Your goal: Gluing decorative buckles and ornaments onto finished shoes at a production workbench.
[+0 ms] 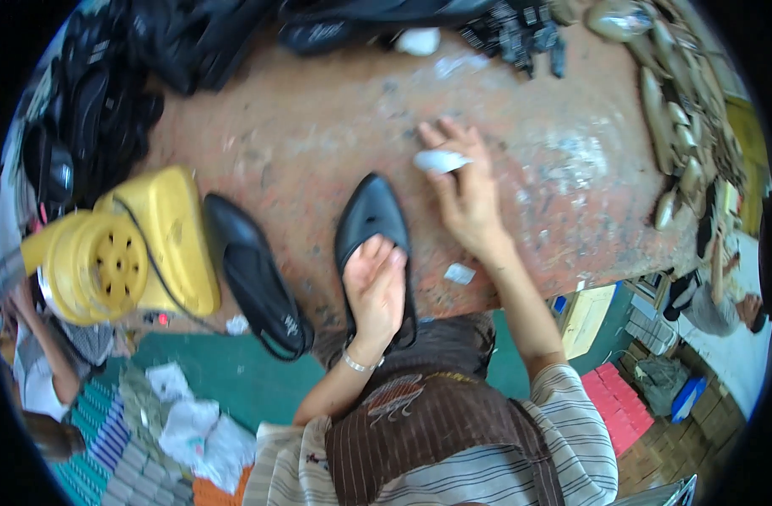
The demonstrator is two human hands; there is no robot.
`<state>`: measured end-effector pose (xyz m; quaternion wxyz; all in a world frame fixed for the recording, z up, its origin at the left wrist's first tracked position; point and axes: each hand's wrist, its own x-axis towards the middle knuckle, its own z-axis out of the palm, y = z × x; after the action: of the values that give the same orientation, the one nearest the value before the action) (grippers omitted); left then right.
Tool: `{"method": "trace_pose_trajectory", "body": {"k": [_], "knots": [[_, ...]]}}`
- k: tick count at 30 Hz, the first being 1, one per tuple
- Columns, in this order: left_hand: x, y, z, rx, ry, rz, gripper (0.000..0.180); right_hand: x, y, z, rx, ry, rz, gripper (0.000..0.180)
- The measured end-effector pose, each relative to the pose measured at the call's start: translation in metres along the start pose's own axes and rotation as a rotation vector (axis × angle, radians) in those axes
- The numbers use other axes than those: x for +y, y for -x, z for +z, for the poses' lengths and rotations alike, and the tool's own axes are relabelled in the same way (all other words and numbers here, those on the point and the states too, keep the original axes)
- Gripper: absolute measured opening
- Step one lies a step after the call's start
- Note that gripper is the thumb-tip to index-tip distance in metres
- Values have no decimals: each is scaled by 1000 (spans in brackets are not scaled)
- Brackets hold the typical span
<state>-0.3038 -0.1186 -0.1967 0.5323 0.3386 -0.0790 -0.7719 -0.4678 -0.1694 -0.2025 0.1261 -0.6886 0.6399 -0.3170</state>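
Note:
A black pointed slingback shoe (373, 207) lies in front of me at the table's near edge, toe pointing away. My left hand (374, 287) is in its opening, palm up, with curled fingers and thumb against the front part. The strap runs around my wrist. Just right of the toe, my right hand (472, 190) rests over the table, holding a small white tapered object (441, 160) between thumb and fingers; its kind is not clear. A matching black slingback shoe (252, 266) lies to the left, its heel end past the table edge.
A yellow machine (116, 257) with a cord stands at left. Black shoes (91, 118) pile up at far left and along the back. Several buckle-like black pieces (525, 38) sit at the back. Gold-toned shoes (681, 135) line the right edge. Other people are at both sides.

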Motion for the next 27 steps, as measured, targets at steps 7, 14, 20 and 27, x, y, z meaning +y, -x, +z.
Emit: {"method": "trace_pose_trajectory", "body": {"k": [7,14,20,27], "knots": [[4,6,3,36,-4,8,23,15,-1,-24,227,-78,210,23],[2,4,2,-21,-13,11,19,92,-68,-51,473,268,364,21],[3,2,0,46,79,-1,12,59,-21,-70,571,-516,745,21],[-2,-1,-9,14,164,-8,9,-53,43,-39,-3,-1124,858,16]]}}
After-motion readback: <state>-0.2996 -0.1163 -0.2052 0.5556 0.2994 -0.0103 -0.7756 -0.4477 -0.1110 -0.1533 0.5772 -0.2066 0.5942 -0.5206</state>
